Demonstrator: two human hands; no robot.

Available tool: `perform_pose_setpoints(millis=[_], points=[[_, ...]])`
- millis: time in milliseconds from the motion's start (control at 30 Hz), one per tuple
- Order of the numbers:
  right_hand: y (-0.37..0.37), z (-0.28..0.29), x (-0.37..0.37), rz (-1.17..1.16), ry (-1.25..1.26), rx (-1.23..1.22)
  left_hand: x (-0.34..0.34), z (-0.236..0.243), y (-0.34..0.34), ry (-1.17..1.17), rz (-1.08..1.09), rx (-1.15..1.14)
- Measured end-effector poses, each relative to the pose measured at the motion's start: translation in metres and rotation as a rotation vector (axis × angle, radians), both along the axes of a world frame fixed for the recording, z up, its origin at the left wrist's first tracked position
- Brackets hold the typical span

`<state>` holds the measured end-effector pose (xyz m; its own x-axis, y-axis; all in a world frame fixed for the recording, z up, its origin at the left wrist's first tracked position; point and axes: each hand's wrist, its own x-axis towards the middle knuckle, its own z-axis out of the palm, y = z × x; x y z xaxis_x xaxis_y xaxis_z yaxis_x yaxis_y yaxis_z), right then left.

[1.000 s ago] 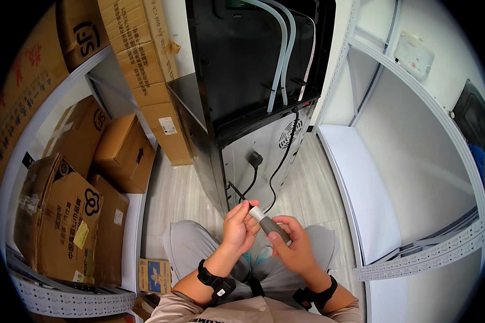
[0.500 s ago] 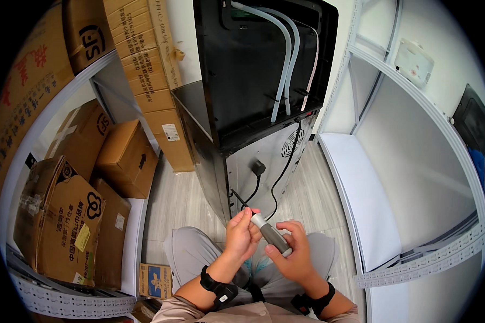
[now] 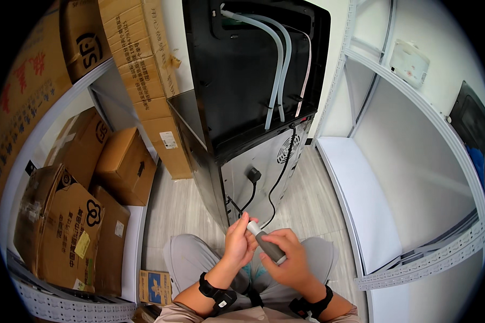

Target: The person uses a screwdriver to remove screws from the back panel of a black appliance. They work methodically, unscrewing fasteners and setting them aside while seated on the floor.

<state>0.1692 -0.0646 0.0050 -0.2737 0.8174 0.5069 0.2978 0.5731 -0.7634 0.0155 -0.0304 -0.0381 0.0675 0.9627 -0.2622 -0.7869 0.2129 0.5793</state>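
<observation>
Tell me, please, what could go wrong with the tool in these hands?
The fingers of the left hand are at the front end of the grey-handled tool, so a slip might scratch them. In this view, the black cord runs down close to that same end, so it could perhaps be snagged or scraped.

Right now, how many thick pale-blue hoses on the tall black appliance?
2. One thick pale-blue hose curves down the tall black appliance; a second thick pale-blue hose runs just right of it. Others could be hidden inside.
</observation>
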Motion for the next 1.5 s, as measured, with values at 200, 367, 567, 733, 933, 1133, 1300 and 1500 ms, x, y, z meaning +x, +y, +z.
perform_pose_setpoints(millis=[200,367,567,733,933,1133,1300,1500], points=[[0.002,-0.004,0.001,0.009,-0.021,0.055,0.000,-0.007,0.004,-0.012,0.038,-0.020],[0.003,0.001,0.002,0.005,-0.026,0.095,0.003,0.002,0.002,0.059,0.102,0.033],[-0.005,-0.003,0.006,0.081,0.171,-0.420,0.004,-0.003,0.002,0.009,0.114,0.035],[0.003,-0.009,0.002,-0.018,0.013,-0.034,0.000,-0.002,0.002,-0.011,0.089,0.014],[0.005,-0.012,0.000,-0.062,-0.031,0.099,0.001,-0.002,0.004,0.041,0.106,0.027],[-0.001,-0.015,0.000,0.000,0.247,-0.339,0.003,-0.003,0.001,-0.018,0.093,0.056],[0.002,-0.015,0.003,-0.021,0.097,-0.273,-0.002,-0.005,0.002,-0.038,0.050,0.095],[0.006,-0.012,0.000,-0.048,0.068,-0.006,-0.001,-0.005,0.005,-0.063,0.042,0.025]])
